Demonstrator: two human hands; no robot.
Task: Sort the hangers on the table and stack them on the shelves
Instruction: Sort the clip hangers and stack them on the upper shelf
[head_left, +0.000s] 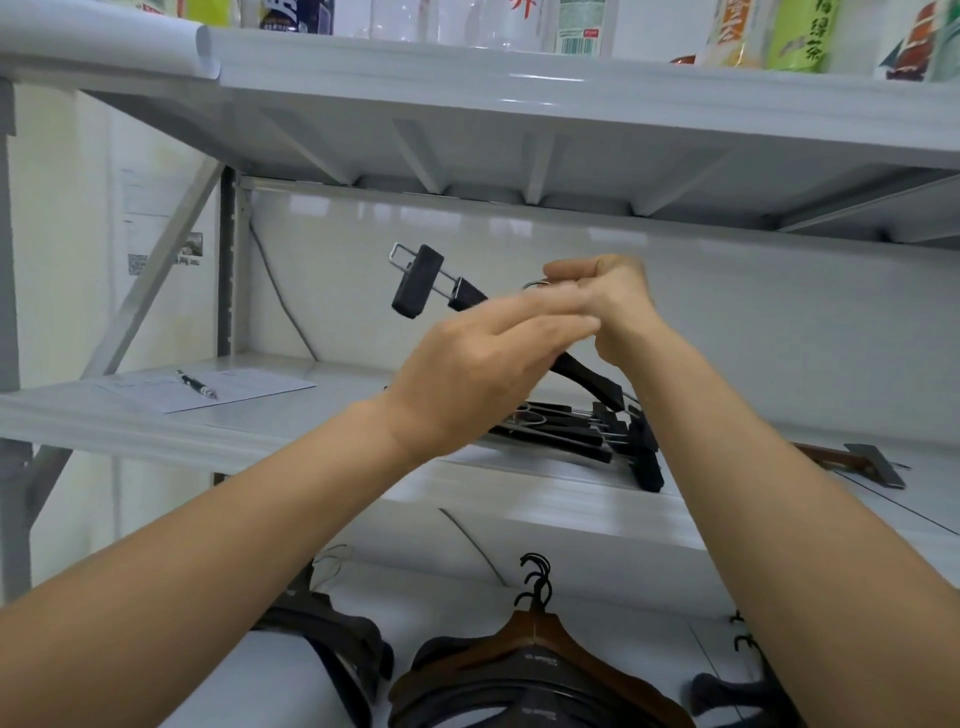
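Right grip (605, 306): fingers curled and pinching the black clip hanger (587, 375) at its neck. A sliver of the metal hook (535, 283) shows just beside the knuckles.

Left grip (478, 374): spread, fingers straight and laid along the hanger's bar, pointing toward the right grip. Motion blur there, so we cannot tell whether the fingers press the bar or only hover at it.

Position of the hanger: in the air in front of the middle shelf (291, 421) and tilted. One padded clip (418, 280) sticks out up and beyond the left grip's fingertips. The other end slopes down below the right grip's wrist, near the stack of like hangers (566, 434) lying on the shelf directly beneath.

Handling, our judgement: light, stiff, not fragile. The bar looks smooth, so a flat palm may slide on it. The clips ride on a wire rail and may shift or snag on their neighbours. We judge the neck under the hook the best hold, with a second hand steadying the bar for alignment.

Pose: both forearms are raised and converge, with the wrists close together. The left palm is turned down and the right wrist is bent inward over the hook.

Well below both grips lie the wooden hangers (535, 649). Far out beyond the left grip's thumb side is a paper with a pen (208, 389).
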